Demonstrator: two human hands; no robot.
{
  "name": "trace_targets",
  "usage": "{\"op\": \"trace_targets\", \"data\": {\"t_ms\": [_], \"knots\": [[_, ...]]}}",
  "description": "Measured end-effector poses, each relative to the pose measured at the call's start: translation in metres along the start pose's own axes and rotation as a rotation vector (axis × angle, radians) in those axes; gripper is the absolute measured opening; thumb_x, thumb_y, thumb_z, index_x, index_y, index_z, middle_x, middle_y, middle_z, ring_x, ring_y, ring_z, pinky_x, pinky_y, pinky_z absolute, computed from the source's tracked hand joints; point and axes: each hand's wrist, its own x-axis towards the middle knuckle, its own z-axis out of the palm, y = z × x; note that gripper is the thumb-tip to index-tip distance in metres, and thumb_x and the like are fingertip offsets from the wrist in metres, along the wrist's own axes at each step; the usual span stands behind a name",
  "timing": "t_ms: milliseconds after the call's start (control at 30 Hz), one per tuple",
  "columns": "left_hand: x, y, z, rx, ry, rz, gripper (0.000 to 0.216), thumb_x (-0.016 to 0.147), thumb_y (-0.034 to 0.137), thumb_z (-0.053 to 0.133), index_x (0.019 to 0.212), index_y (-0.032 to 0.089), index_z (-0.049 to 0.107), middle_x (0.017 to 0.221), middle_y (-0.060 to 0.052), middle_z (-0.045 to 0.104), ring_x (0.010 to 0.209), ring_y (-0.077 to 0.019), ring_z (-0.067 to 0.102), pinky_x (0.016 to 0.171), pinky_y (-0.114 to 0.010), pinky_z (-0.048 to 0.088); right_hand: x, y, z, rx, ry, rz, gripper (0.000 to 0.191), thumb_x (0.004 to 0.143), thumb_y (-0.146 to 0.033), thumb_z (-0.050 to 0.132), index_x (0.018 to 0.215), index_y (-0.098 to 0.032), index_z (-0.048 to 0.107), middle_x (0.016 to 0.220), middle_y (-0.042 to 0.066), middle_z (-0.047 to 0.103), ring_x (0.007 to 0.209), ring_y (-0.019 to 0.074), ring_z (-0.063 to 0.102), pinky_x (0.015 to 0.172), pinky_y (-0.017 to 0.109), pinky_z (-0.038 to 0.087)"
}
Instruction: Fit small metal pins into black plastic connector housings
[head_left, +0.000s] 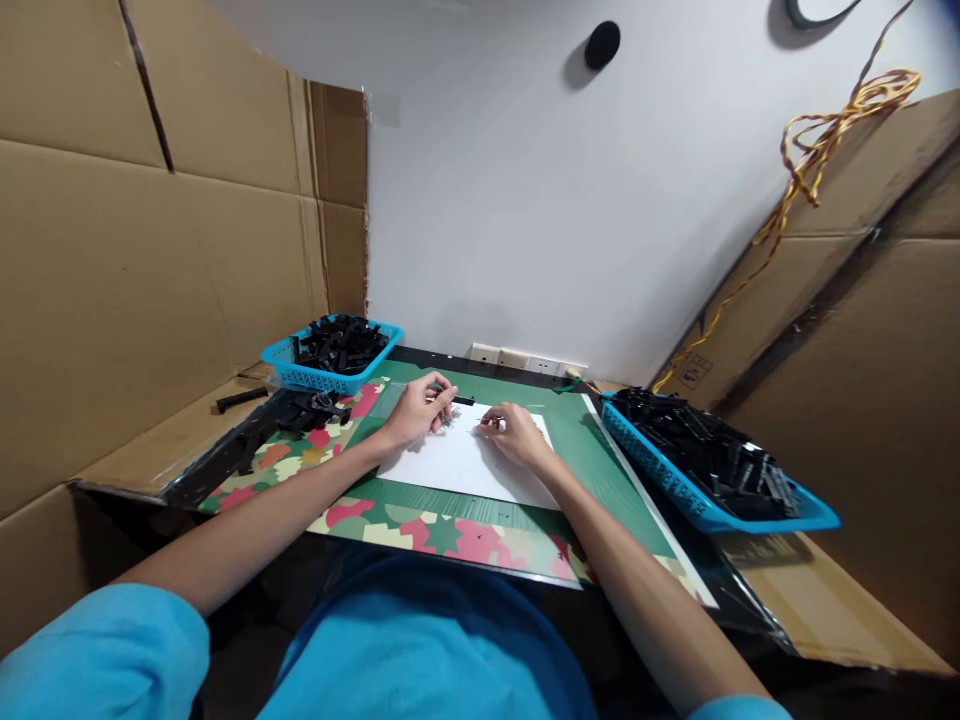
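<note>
My left hand (421, 408) is closed over the white sheet (457, 466), its fingers on a small black plastic strip (464, 401) that sticks out to the right. Just below those fingertips lies a pile of tiny metallic bits (451, 418), too small to name. To the right, my right hand (516, 434) has thumb and fingers pinched together above the same sheet. A thin, small piece seems to show at its fingertips, but I cannot make out what it is.
A blue basket (330, 382) heaped with black plastic pieces stands at the back left; another blue basket (675, 488) of them is at the right. Loose black pieces (313, 412) lie left on the green mat (577, 440). Sockets (514, 358) line the wall; cardboard (225, 240) encloses the sides.
</note>
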Motion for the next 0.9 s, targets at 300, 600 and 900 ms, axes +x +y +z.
{"op": "trace_targets", "data": {"t_ms": [300, 600, 900], "knots": [[-0.004, 0.01, -0.001, 0.072, -0.029, 0.036, 0.034, 0.093, 0.049, 0.074, 0.108, 0.019, 0.067, 0.082, 0.0, 0.065, 0.044, -0.0044, 0.048, 0.041, -0.018, 0.035, 0.003, 0.0, 0.011, 0.046, -0.023, 0.028, 0.005, 0.089, -0.022, 0.078, 0.088, -0.02, 0.081, 0.095, 0.012, 0.082, 0.085, 0.0276, 0.072, 0.075, 0.032, 0.047], [-0.012, 0.007, 0.003, 0.145, -0.162, -0.062, 0.042, 0.1, 0.05, 0.064, 0.122, 0.016, 0.077, 0.058, 0.002, 0.057, 0.04, -0.0097, 0.046, 0.038, -0.02, 0.034, -0.004, -0.015, -0.007, 0.189, 0.173, -0.05, 0.012, 0.1, -0.031, 0.062, 0.099, -0.021, 0.068, 0.102, 0.008, 0.071, 0.091, 0.0224, 0.062, 0.081, 0.033, 0.046], [-0.022, 0.015, 0.014, 0.11, -0.211, -0.04, 0.042, 0.099, 0.053, 0.066, 0.12, 0.018, 0.075, 0.058, 0.003, 0.056, 0.043, -0.0099, 0.047, 0.044, -0.021, 0.037, -0.01, -0.038, -0.012, 0.311, 0.248, -0.12, 0.021, 0.103, -0.04, 0.062, 0.094, -0.022, 0.065, 0.098, 0.007, 0.068, 0.085, 0.0207, 0.059, 0.076, 0.033, 0.046]]}}
